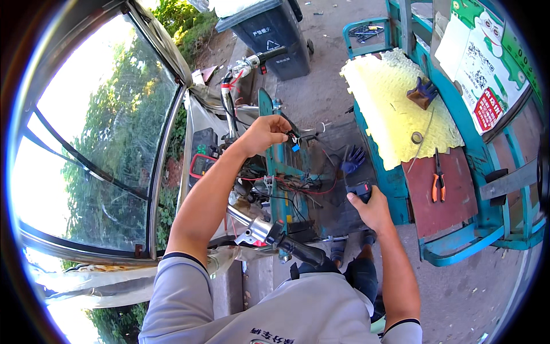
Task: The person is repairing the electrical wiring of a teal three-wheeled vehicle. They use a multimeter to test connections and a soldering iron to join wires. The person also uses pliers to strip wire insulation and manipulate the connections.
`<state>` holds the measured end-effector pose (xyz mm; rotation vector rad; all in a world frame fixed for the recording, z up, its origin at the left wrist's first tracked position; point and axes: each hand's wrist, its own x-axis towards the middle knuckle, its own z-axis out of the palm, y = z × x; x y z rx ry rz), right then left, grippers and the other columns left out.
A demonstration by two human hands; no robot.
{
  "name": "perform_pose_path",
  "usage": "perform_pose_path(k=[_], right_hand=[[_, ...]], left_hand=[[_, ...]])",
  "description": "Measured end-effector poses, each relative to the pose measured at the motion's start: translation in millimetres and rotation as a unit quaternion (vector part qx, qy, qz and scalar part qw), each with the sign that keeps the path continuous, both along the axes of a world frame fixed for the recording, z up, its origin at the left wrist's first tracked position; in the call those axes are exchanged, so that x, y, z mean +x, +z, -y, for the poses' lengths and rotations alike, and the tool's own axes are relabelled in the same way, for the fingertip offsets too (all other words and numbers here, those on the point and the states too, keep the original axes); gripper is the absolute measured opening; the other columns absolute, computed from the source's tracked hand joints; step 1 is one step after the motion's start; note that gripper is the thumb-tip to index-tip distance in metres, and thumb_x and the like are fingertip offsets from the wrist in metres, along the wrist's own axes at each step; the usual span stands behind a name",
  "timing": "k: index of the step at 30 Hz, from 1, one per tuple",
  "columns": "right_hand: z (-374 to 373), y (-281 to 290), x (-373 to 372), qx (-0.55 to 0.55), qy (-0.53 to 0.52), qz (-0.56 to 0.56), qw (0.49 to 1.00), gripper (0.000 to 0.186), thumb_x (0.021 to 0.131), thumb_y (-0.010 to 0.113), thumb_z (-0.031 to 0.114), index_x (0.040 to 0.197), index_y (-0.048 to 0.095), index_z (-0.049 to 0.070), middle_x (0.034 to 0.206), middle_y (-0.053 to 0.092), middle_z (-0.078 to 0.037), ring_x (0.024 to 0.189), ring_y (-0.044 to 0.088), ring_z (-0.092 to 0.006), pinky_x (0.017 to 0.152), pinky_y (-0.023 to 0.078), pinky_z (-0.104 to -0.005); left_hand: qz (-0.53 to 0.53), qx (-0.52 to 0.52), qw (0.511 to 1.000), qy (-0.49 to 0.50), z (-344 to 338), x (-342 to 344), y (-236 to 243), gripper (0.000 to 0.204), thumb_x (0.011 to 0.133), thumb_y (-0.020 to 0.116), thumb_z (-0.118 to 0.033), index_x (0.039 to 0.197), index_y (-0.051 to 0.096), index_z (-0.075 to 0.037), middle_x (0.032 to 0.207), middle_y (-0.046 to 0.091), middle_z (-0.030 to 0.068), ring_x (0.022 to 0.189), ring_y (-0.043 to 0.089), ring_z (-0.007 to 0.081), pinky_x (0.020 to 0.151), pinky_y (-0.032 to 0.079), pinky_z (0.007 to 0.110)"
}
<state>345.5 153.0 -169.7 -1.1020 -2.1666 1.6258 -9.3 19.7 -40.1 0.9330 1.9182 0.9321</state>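
Note:
My left hand [266, 135] is closed in a pinch on a small dark wire connector with a blue end [295, 147], above the vehicle's exposed wiring [298, 183]. My right hand [372, 207], fingers wrapped round, grips a black-handled tool [361, 190] from which a thin shaft seems to stick up; its exact kind is unclear. Just beyond that tool lies a dark blue glove [353, 160] on the vehicle's floor. A red-edged multimeter [201, 165] sits left of the wiring, partly behind my left forearm.
Handlebar grips [272, 54] [303, 251] flank the wiring. A framed windshield [109, 143] stands left. On the teal seat frame [366, 132] rest yellow foam [389, 97], another glove [423, 93], a tape roll [417, 137] and orange-handled pliers [438, 182]. A dark bin [269, 37] stands ahead.

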Motion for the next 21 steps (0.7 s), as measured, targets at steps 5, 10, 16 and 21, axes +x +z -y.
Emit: perform_pose_path(k=[5, 10, 16, 21], right_hand=[[-10.1, -3.1, -6.1, -0.011, 0.004, -0.004, 1.0, 0.056, 0.085, 0.086, 0.043, 0.106, 0.067, -0.006, 0.1, 0.076, -0.024, 0.096, 0.075, -0.0379, 0.085, 0.056, -0.0434], [-14.5, -3.5, -10.0, -0.016, 0.014, 0.004, 1.0, 0.055, 0.086, 0.086, 0.042, 0.106, 0.067, -0.006, 0.1, 0.076, -0.024, 0.096, 0.075, -0.037, 0.085, 0.056, -0.0429], [-18.8, -3.9, -15.5, -0.02, 0.018, 0.001, 1.0, 0.055, 0.086, 0.085, 0.042, 0.107, 0.067, -0.006, 0.1, 0.076, -0.023, 0.096, 0.075, -0.0369, 0.085, 0.056, -0.043], [-20.2, 0.1, -19.6, -0.026, 0.02, 0.004, 0.999, 0.055, 0.087, 0.085, 0.042, 0.107, 0.067, -0.005, 0.101, 0.076, -0.023, 0.097, 0.075, -0.0361, 0.086, 0.056, -0.0425]], left_hand=[[0.02, 0.027, 0.999, 0.009, 0.1, -2.6, -3.3, 0.024, 0.092, 0.073, 0.0, 0.114, 0.064, -0.001, 0.101, 0.067, 0.0015, 0.089, 0.065, 0.0092, 0.078, 0.052, 0.027], [0.046, 0.03, 0.998, 0.029, -0.4, -2.1, 1.2, 0.025, 0.092, 0.074, 0.0, 0.115, 0.063, -0.003, 0.103, 0.066, 0.0026, 0.09, 0.065, 0.0104, 0.077, 0.053, 0.028], [0.028, 0.057, 0.997, 0.032, 0.9, -6.6, -5.4, 0.026, 0.092, 0.074, 0.0, 0.115, 0.062, -0.003, 0.106, 0.065, 0.0037, 0.092, 0.066, 0.0109, 0.077, 0.055, 0.029], [-0.008, 0.061, 0.997, 0.048, -2.2, -2.7, -2.8, 0.025, 0.093, 0.073, 0.0, 0.115, 0.061, -0.002, 0.103, 0.065, 0.003, 0.088, 0.067, 0.0105, 0.075, 0.055, 0.029]])
